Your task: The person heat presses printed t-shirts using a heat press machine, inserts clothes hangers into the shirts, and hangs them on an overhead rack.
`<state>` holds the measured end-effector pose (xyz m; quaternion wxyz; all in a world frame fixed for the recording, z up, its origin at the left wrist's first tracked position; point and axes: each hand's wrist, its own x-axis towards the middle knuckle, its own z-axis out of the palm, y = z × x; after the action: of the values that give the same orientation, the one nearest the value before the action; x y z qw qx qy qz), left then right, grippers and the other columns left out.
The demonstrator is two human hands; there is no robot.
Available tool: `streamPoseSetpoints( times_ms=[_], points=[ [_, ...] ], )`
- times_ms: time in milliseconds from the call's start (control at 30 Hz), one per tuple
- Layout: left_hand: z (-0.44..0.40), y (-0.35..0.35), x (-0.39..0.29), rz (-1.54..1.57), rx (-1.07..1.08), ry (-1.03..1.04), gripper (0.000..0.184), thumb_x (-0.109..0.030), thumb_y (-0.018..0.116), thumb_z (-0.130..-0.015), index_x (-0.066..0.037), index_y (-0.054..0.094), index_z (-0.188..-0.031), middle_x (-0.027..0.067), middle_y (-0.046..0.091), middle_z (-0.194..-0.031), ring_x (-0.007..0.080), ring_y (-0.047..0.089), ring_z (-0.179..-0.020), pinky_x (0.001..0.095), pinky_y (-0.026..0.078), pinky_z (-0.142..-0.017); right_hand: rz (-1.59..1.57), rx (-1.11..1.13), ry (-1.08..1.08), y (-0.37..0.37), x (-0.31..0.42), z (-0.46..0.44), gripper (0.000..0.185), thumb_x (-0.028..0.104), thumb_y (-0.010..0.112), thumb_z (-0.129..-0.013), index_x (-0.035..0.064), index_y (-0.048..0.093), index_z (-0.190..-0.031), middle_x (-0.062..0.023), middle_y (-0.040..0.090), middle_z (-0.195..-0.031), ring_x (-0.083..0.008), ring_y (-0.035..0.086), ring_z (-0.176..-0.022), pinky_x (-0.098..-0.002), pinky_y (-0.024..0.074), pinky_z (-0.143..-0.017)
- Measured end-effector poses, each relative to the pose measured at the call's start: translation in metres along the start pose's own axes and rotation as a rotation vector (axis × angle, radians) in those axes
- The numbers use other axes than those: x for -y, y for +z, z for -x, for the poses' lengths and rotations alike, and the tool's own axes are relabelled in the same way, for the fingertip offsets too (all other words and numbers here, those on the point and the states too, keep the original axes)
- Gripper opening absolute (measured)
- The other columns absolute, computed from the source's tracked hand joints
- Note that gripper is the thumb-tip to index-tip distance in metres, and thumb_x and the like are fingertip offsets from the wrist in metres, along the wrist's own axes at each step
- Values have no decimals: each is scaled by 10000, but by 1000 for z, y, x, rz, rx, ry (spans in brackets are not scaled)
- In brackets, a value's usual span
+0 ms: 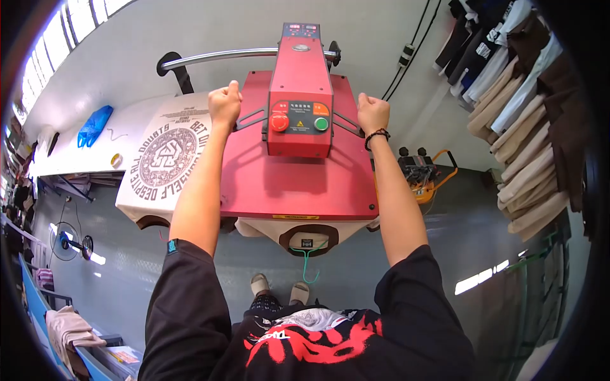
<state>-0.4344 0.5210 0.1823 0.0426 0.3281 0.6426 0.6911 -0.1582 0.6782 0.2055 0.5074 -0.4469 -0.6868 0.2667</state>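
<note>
Cream fabric garment with round dark print point(168, 157): legible wording "BET ON", "SELF", "DESPITE" and "ALL DOUBTS"; remaining letters partly hidden. Red metal press with long rectangular head point(301, 75): dark control panel point(301, 113) bears a yellow warning triangle point(300, 124); Chinese characters and small print there not reliably legible.

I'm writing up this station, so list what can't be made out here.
All in the head view:
Middle of the pale garment: covered by the red press plate.
Outer ends of the handles: hidden by the left hand and right hand.
Digits on the display: too small.
Brown hanging garment: cut off by the dark picture edge.
</note>
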Motion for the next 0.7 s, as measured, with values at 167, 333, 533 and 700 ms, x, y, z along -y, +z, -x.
streamPoseSetpoints(
  times_ms=[167,333,533,700],
  points=[
    [2,1,0,-18,0,174,518,-352,560,-910,-23,561,-510,9,473,-444,89,423,-430,290,349,-446,182,-146,-113,0,-1,-3,400,320,527,-797,-41,574,-629,-220,464,-522,-357,493,-476,-439,420,-540],
    [3,1,6,-68,93,186,540,-414,559,-925,-1,624,-584,92,559,-499,143,537,-504,330,446,-532,320,-171,-146,3,-37,-25,445,336,541,-840,-64,524,-647,-138,419,-492,-214,365,-488,-425,370,-510],
    [103,-149,10,94,251,230,302,-187,631,-886,9,579,-1110,187,656,-949,319,642,-862,364,501,-760,624,-260,-131,-6,-72,-50,475,418,511,-878,-8,640,-711,-164,625,-630,-331,589,-574,-422,464,-622],
    [206,-324,170,-651,213,-7,280,-67,646,-796,-5,587,-1063,140,624,-932,276,602,-907,380,474,-813,461,-279,198,-10,-47,-44,382,358,567,-865,23,667,-710,-126,647,-627,-306,610,-566,-415,475,-622]
  ],
)
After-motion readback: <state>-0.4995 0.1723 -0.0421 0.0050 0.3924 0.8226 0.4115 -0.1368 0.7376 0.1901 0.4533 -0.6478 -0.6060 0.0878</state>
